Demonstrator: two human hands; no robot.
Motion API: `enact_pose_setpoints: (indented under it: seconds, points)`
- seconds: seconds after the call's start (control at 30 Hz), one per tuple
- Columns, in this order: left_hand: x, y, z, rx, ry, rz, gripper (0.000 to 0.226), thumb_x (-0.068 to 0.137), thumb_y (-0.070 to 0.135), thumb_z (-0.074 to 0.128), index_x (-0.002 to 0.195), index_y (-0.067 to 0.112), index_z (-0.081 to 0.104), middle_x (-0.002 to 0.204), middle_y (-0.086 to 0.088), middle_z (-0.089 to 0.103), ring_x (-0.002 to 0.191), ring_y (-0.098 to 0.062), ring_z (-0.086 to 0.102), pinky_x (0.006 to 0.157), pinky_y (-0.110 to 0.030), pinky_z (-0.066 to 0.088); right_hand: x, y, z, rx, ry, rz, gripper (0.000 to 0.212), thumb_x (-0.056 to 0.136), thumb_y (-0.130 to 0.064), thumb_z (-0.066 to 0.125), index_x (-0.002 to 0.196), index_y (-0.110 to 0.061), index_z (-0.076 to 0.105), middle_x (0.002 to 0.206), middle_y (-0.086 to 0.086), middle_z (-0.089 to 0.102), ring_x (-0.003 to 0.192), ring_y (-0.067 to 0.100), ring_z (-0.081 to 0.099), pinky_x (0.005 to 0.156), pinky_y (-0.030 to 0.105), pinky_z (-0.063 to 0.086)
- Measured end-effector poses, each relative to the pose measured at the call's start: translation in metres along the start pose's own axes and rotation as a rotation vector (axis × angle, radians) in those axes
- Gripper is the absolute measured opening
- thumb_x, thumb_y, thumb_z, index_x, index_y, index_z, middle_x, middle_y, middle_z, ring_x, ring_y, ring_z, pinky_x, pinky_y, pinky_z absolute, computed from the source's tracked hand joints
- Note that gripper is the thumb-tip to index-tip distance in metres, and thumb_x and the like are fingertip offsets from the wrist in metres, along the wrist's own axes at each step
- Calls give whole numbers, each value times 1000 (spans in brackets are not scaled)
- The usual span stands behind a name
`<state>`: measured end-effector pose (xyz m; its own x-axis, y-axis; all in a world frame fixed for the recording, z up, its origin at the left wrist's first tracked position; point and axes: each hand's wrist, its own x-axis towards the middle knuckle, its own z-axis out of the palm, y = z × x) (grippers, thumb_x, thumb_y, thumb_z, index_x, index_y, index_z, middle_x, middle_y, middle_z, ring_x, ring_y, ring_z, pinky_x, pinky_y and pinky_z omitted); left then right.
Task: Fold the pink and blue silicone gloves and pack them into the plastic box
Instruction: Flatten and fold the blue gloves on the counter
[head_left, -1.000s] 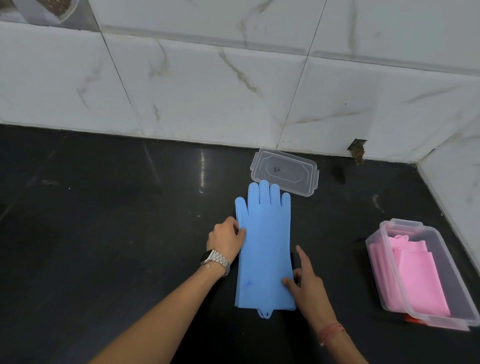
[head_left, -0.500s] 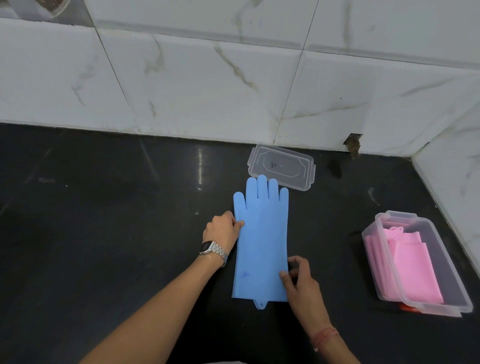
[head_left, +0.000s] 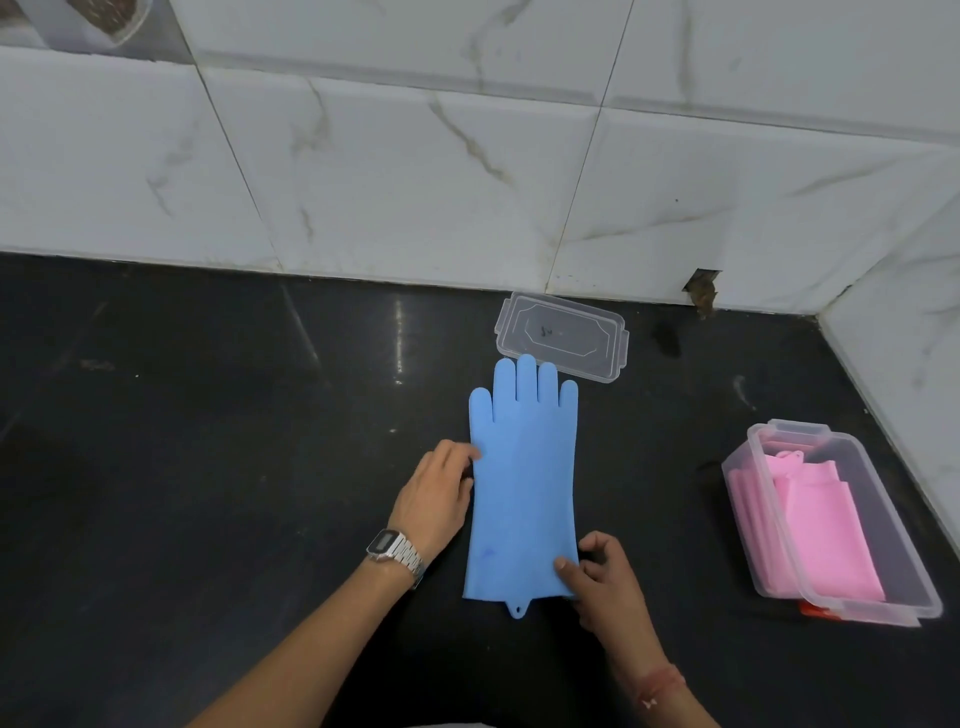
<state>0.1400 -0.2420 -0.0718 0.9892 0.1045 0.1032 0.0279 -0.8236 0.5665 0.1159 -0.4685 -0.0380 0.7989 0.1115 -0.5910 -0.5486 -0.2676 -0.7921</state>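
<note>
Blue silicone gloves (head_left: 522, 483) lie flat and stacked on the black counter, fingers pointing to the wall. My left hand (head_left: 434, 499), with a metal watch on the wrist, rests against their left edge near the thumb, fingers curled. My right hand (head_left: 597, 577) pinches the cuff's right corner between thumb and fingers. Folded pink gloves (head_left: 826, 525) lie inside the clear plastic box (head_left: 763, 499) at the right.
The box's clear lid (head_left: 563, 335) lies just beyond the blue fingertips, near the white tiled wall (head_left: 415, 171). A second tiled wall closes the right side behind the box. Black counter (head_left: 208, 441) stretches to the left.
My right hand's fingers have curled from flat on the cuff to a pinch at its right corner. The left hand stays at the left edge.
</note>
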Motion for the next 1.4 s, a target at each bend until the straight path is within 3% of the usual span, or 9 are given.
enact_pose_setpoints:
  seconds: [0.13,0.33,0.53,0.77,0.9,0.97,1.17,1.27,1.4]
  points:
    - [-23,-14,-2,108,-58,278,52,79,-1,58,125,23,54,129,3,53,118,-17,50,90,-30,48,-4,-11,3,167,-95,34,17,94,-12,59,87,-15,44,60,0,61,41,8,39,38,19,29]
    - [-32,-19,7,104,-161,378,60,84,11,56,139,27,41,142,8,44,134,-13,38,109,-27,28,-5,-26,7,431,-166,50,15,92,-9,59,83,-14,49,57,0,53,39,6,37,31,17,26]
    - [-22,-10,14,63,-179,431,52,86,23,58,137,24,45,140,6,48,131,-12,42,110,-26,26,-11,-38,5,772,-208,161,8,81,-8,62,81,-11,55,57,2,50,36,5,40,27,14,28]
    - [-17,-8,15,-21,-142,402,28,88,17,55,115,21,55,127,7,61,119,-12,55,100,-28,43,-1,-29,-8,758,-152,79,12,92,-7,47,97,-13,56,71,9,58,50,13,47,37,20,36]
    - [-13,-9,12,-60,-171,341,22,91,18,53,112,21,54,124,9,63,112,-12,59,95,-25,42,7,-21,-13,590,-200,-92,55,71,8,41,117,-12,62,101,11,72,67,17,57,54,25,42]
    - [-11,-8,11,-60,-184,319,24,93,18,46,115,20,54,122,8,63,108,-13,60,93,-27,44,12,-17,-14,335,-160,-203,65,75,21,35,122,-16,61,112,5,73,76,15,62,59,24,46]
    - [-7,-3,9,-45,-175,265,18,99,33,31,104,24,46,87,5,57,73,-15,53,65,-27,35,31,-11,-18,-86,53,-407,35,88,-3,66,89,-38,67,89,-11,72,79,4,65,67,14,51]
    - [-6,-3,9,-33,-178,253,20,99,36,29,100,23,44,86,5,53,72,-15,51,64,-29,40,43,-13,-19,-159,94,-498,32,86,-1,69,96,-32,68,104,-7,65,94,6,64,78,11,49]
    - [-6,-4,13,-33,-199,258,21,92,35,46,108,22,49,98,7,54,86,-9,52,69,-22,41,53,-17,-19,-195,-58,-551,38,91,-3,64,119,-29,64,126,-16,60,115,-2,57,89,8,45]
